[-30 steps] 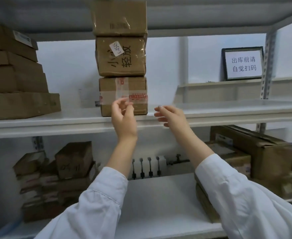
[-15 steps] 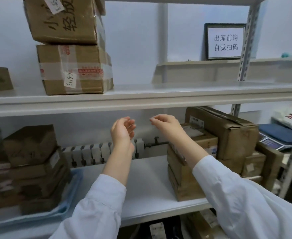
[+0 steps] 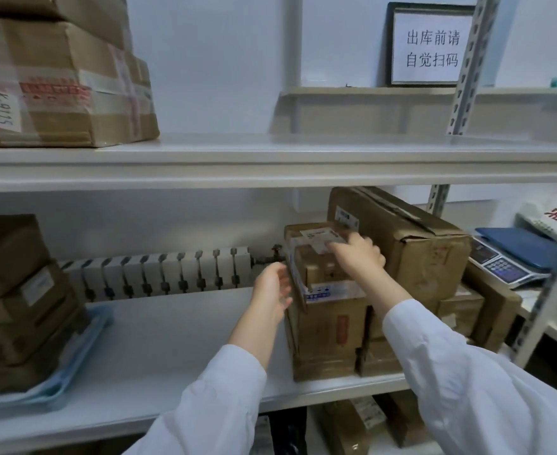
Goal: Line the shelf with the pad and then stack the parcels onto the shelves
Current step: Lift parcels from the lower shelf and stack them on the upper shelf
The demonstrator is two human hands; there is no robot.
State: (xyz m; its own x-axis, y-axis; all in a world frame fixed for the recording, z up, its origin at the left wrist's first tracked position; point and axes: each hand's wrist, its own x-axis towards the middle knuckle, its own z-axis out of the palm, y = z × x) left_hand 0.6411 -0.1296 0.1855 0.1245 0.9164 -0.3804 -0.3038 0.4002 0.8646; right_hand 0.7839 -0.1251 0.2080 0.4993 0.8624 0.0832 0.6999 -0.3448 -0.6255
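Item: taped cardboard parcel (image 3: 326, 290), between my hands.
Stiff, probably light; left hand (image 3: 272, 287) open beside it, right hand (image 3: 357, 257) clasping top.

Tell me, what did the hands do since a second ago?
Both hands dropped from the upper shelf to the shelf below. The right hand now rests on a small parcel; the left hand opens beside it. The stacked parcels stayed put.
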